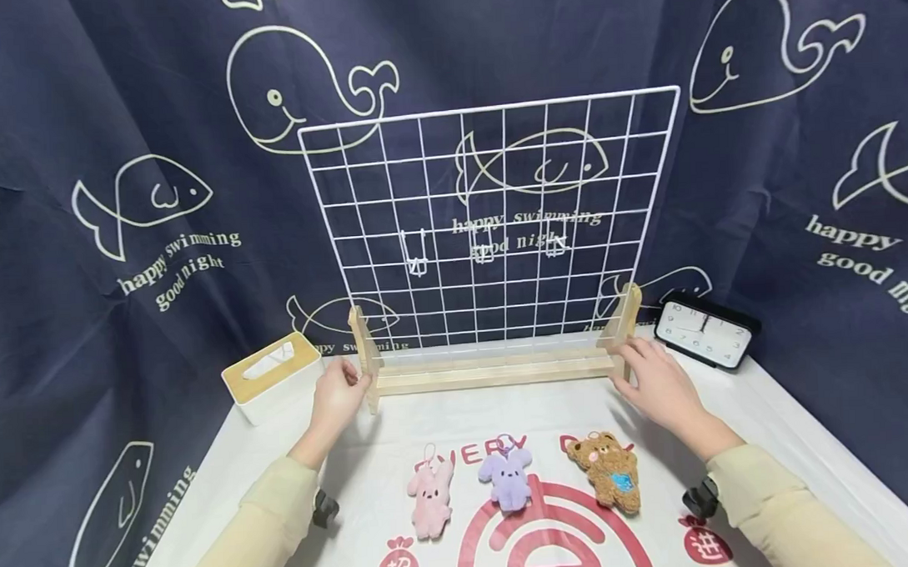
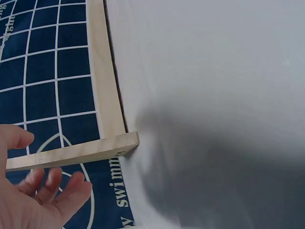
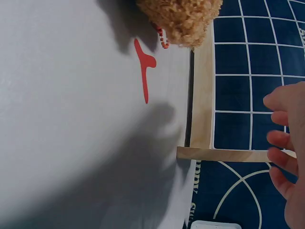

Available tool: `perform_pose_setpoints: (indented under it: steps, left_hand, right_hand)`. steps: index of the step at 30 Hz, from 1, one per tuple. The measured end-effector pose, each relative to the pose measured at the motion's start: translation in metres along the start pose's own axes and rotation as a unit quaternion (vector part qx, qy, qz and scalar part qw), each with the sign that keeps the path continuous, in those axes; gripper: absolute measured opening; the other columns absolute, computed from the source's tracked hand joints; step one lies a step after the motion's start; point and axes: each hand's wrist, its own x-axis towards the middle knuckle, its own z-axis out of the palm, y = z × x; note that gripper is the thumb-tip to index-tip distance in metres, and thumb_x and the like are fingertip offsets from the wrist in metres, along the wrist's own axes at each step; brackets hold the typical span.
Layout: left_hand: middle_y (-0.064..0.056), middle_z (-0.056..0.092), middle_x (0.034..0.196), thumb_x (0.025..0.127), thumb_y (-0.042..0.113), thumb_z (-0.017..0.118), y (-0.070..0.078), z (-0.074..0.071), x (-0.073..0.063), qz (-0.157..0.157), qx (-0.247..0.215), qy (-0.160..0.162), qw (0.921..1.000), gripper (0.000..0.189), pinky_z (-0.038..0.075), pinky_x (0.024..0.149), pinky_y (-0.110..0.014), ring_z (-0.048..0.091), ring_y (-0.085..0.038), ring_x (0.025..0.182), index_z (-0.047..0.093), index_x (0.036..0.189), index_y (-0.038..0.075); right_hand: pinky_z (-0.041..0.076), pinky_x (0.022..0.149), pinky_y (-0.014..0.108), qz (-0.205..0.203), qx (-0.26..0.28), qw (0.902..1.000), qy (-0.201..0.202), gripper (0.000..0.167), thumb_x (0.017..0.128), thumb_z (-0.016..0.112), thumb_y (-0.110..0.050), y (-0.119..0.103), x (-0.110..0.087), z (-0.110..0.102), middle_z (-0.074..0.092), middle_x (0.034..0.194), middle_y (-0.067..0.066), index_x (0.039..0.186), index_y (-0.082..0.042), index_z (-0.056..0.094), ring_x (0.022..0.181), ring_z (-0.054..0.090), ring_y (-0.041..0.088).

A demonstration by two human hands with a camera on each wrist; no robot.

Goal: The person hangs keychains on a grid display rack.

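Note:
A white wire grid rack (image 1: 505,194) stands upright in a wooden base (image 1: 495,374). My left hand (image 1: 340,388) is at the base's left end; in the left wrist view its thumb and relaxed fingers (image 2: 71,195) lie on either side of the wooden end piece (image 2: 86,151), with a gap at the thumb. By the right end piece (image 3: 224,154) is my right hand (image 1: 660,385), its fingers loosely bent and gripping nothing visible. Whether either hand touches the wood is unclear. Three white hooks hang on the grid, among them a middle hook (image 1: 484,253).
In front of the rack lie a pink plush keychain (image 1: 431,499), a purple plush keychain (image 1: 509,479) and a brown bear keychain (image 1: 609,474). A tissue box (image 1: 273,377) stands left, a clock (image 1: 703,331) right. Behind hangs a dark blue curtain (image 1: 154,77) with fish drawings.

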Motion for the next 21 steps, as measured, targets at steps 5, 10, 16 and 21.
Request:
perform_pose_setpoints:
  steps: [5, 10, 16, 21]
  left_hand:
    - [-0.031, 0.065, 0.118, 0.092, 0.017, 0.069, -0.006, 0.006, 0.006, -0.031, -0.037, -0.011, 0.9988, 0.049, 0.058, 0.09, -0.053, 0.068, -0.043, 0.104, 0.051, 0.131, -0.007]
    - [-0.034, 0.056, 0.135, 0.095, 0.016, 0.068, -0.012, 0.013, 0.009, -0.02, -0.067, -0.033, 0.997, 0.063, 0.053, 0.101, -0.056, 0.061, -0.049, 0.117, 0.041, 0.149, -0.004]
    - [-0.036, 0.055, 0.135, 0.096, 0.014, 0.068, -0.015, 0.021, 0.01, -0.007, -0.085, -0.027, 0.996, 0.065, 0.053, 0.099, -0.058, 0.061, -0.051, 0.117, 0.039, 0.151, -0.003]
    - [-0.035, 0.058, 0.131, 0.096, 0.01, 0.066, -0.015, 0.025, 0.012, -0.01, -0.097, -0.013, 0.9951, 0.059, 0.055, 0.097, -0.057, 0.063, -0.05, 0.113, 0.043, 0.148, -0.003]
  right_hand:
    - [0.048, 0.095, 0.064, 0.001, 0.04, 0.9983, -0.042, 0.037, 0.09, 0.075, -0.017, 0.003, -0.003, 0.008, 0.068, 0.112, 0.021, 0.123, -0.002, 0.065, 0.106, 0.061, 0.042]
    - [0.057, 0.08, 0.052, 0.001, 0.102, 0.9909, -0.088, 0.035, 0.091, 0.076, -0.015, 0.004, -0.005, 0.022, 0.068, 0.098, 0.008, 0.121, 0.0, 0.067, 0.089, 0.064, 0.028]
    - [0.058, 0.079, 0.043, 0.007, 0.193, 0.9698, -0.149, 0.02, 0.094, 0.073, -0.014, -0.001, -0.004, 0.031, 0.068, 0.09, -0.003, 0.11, -0.001, 0.071, 0.084, 0.064, 0.016]
    - [0.055, 0.077, 0.033, 0.02, 0.244, 0.9476, -0.205, 0.013, 0.095, 0.071, -0.013, -0.001, -0.004, 0.033, 0.068, 0.09, -0.003, 0.102, -0.003, 0.073, 0.083, 0.062, 0.012]
